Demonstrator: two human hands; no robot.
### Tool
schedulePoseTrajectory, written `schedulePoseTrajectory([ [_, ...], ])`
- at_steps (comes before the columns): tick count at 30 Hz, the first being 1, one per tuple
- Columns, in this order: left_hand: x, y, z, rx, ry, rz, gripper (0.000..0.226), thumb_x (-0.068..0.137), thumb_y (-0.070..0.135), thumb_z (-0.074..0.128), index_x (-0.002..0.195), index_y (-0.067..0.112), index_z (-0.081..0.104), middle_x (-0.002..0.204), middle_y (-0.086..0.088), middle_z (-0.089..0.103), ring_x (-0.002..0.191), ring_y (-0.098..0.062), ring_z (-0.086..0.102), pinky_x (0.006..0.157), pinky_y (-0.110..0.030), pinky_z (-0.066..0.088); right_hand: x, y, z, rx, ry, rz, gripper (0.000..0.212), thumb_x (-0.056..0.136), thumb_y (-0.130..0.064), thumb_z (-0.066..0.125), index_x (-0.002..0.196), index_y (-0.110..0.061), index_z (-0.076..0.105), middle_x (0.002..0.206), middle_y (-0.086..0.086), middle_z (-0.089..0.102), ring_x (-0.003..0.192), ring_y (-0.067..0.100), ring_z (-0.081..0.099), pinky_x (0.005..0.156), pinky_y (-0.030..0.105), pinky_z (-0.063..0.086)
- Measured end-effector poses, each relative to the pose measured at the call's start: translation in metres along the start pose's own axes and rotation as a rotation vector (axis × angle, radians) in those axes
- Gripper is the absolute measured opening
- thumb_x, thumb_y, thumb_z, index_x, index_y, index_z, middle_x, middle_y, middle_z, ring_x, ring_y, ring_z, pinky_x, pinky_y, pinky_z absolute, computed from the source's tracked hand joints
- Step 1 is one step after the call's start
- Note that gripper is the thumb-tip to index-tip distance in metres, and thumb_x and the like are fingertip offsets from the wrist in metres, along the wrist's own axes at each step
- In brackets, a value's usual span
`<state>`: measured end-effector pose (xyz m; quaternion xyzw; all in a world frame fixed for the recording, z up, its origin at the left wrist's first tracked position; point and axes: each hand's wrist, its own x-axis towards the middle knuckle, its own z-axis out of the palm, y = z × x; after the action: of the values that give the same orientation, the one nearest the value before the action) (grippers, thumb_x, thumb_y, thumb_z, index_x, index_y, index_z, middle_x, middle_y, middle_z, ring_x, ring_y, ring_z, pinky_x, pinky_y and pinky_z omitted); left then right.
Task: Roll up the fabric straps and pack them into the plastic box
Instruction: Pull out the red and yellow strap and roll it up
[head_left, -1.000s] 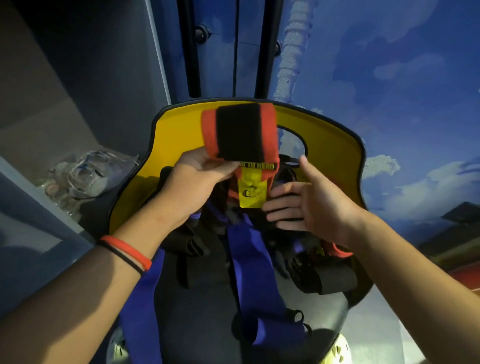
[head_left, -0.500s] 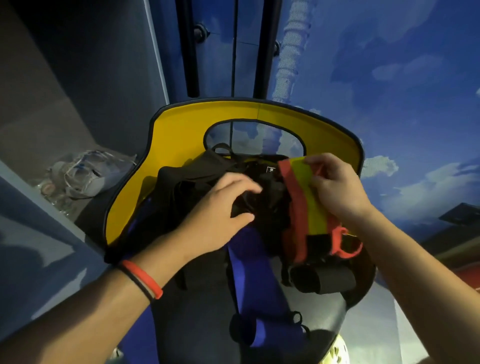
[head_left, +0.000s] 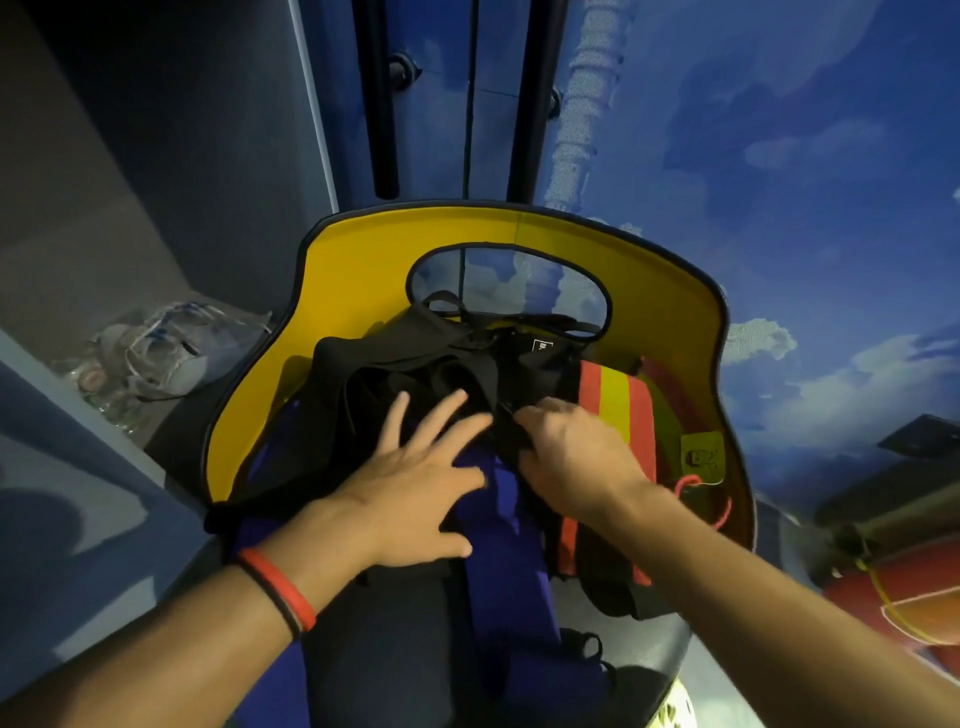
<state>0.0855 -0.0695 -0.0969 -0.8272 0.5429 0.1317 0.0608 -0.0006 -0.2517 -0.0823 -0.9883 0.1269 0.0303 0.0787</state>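
A yellow-lined plastic box (head_left: 363, 244) with a cut-out handle holds a heap of straps. Black straps (head_left: 410, 364) lie on top at the middle. A blue strap (head_left: 514, 561) runs down the centre toward me. An orange and yellow strap (head_left: 618, 400) lies along the box's right side. My left hand (head_left: 415, 478) lies flat with fingers spread on the black and blue straps. My right hand (head_left: 571, 457) is beside it, its fingers curled and pinching a black strap in the middle of the heap.
A crumpled clear plastic bag (head_left: 166, 353) lies on a grey ledge left of the box. Dark vertical bars (head_left: 379, 104) stand behind the box. A blue wall painted with clouds fills the right. A red and orange object (head_left: 898, 608) sits at the lower right.
The orange and yellow strap went from being held up in front of the box to lying at its right side. My right hand let go of it and moved to the black straps. My left hand flattened.
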Motion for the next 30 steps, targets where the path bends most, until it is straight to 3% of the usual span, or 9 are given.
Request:
schedulePoseTrajectory([
  [3, -0.001, 0.009, -0.001, 0.059, -0.042, 0.005, 0.061, 0.084, 0.062, 0.069, 0.137, 0.036, 0.054, 0.168, 0.006, -0.016, 0.146, -0.029, -0.042, 0.113, -0.071, -0.022, 0.006, 0.011, 0.023, 0.004, -0.187, 0.16, 0.105, 0.087, -0.033, 0.076, 0.162, -0.022, 0.004, 0.163, 0.015, 0.018, 0.139, 0.033, 0.042, 0.107, 0.041, 0.047],
  [6, -0.003, 0.0, -0.001, 0.039, -0.098, -0.127, 0.076, 0.078, 0.064, 0.075, 0.145, 0.039, 0.049, 0.164, 0.008, -0.034, 0.14, -0.035, -0.049, 0.111, -0.074, -0.022, 0.014, 0.033, 0.027, 0.006, -0.278, 0.32, 0.127, 0.079, -0.052, 0.081, 0.159, -0.037, -0.017, 0.165, 0.02, 0.007, 0.138, 0.039, 0.043, 0.105, 0.046, 0.046],
  [12, -0.009, -0.016, 0.009, -0.056, -0.082, -0.305, 0.084, 0.077, 0.051, 0.084, 0.149, 0.044, 0.042, 0.147, 0.009, -0.058, 0.142, -0.04, -0.044, 0.118, -0.075, 0.002, 0.029, 0.015, 0.033, 0.079, -0.507, 0.353, 0.122, 0.061, -0.078, 0.078, 0.159, -0.048, 0.011, 0.162, 0.017, 0.011, 0.147, 0.043, 0.017, 0.115, 0.054, 0.035],
  [17, -0.005, -0.025, 0.015, -0.102, -0.094, -0.301, 0.098, 0.077, 0.046, 0.085, 0.156, 0.044, 0.028, 0.154, 0.008, -0.05, 0.147, -0.037, -0.039, 0.12, -0.068, 0.015, 0.025, -0.008, 0.043, -0.12, -0.476, 0.317, 0.132, 0.051, -0.088, 0.073, 0.158, -0.034, 0.02, 0.151, 0.015, 0.038, 0.14, 0.038, 0.034, 0.108, 0.052, 0.037],
  [19, -0.003, -0.027, 0.015, -0.142, -0.084, -0.278, 0.102, 0.077, 0.045, 0.086, 0.158, 0.041, 0.025, 0.157, 0.009, -0.044, 0.149, -0.034, -0.036, 0.122, -0.063, 0.02, 0.02, -0.022, 0.051, -0.104, -0.405, 0.291, 0.12, 0.057, -0.077, 0.08, 0.151, -0.025, 0.028, 0.142, 0.016, 0.047, 0.133, 0.037, 0.044, 0.105, 0.048, 0.042],
  [22, 0.0, -0.033, 0.017, -0.24, -0.024, -0.242, 0.102, 0.076, 0.044, 0.088, 0.158, 0.035, 0.028, 0.159, 0.014, -0.037, 0.151, -0.023, -0.033, 0.123, -0.052, 0.028, 0.017, -0.034, 0.062, 0.162, -0.323, 0.353, 0.096, 0.07, -0.04, 0.089, 0.143, -0.021, 0.03, 0.132, 0.014, 0.048, 0.12, 0.035, 0.055, 0.094, 0.044, 0.054],
  [25, -0.001, -0.042, 0.022, -0.385, 0.062, -0.186, 0.089, 0.075, 0.041, 0.089, 0.151, 0.034, 0.042, 0.163, 0.02, -0.027, 0.153, -0.013, -0.028, 0.125, -0.046, 0.024, 0.021, -0.035, 0.071, 0.477, -0.231, 0.448, 0.065, 0.078, -0.014, 0.075, 0.131, -0.027, 0.039, 0.119, 0.009, 0.058, 0.106, 0.031, 0.064, 0.088, 0.046, 0.059],
  [28, -0.006, -0.05, 0.021, -0.574, 0.274, -0.138, 0.045, 0.077, 0.033, 0.088, 0.114, 0.036, 0.062, 0.164, 0.018, 0.003, 0.157, -0.01, -0.005, 0.125, -0.046, 0.025, 0.03, -0.044, 0.068, 0.85, -0.201, 0.466, 0.061, 0.074, -0.007, 0.076, 0.127, -0.025, 0.051, 0.11, 0.01, 0.069, 0.098, 0.033, 0.071, 0.083, 0.049, 0.061],
  [30, -0.008, -0.053, 0.018, -0.602, 0.48, -0.152, 0.04, 0.076, 0.019, 0.083, 0.099, 0.033, 0.053, 0.154, 0.011, 0.022, 0.151, -0.014, 0.019, 0.118, -0.048, 0.036, 0.036, -0.06, 0.063, 1.05, -0.248, 0.362, 0.064, 0.074, 0.003, 0.076, 0.131, -0.017, 0.053, 0.113, 0.015, 0.07, 0.105, 0.035, 0.069, 0.091, 0.052, 0.058],
])
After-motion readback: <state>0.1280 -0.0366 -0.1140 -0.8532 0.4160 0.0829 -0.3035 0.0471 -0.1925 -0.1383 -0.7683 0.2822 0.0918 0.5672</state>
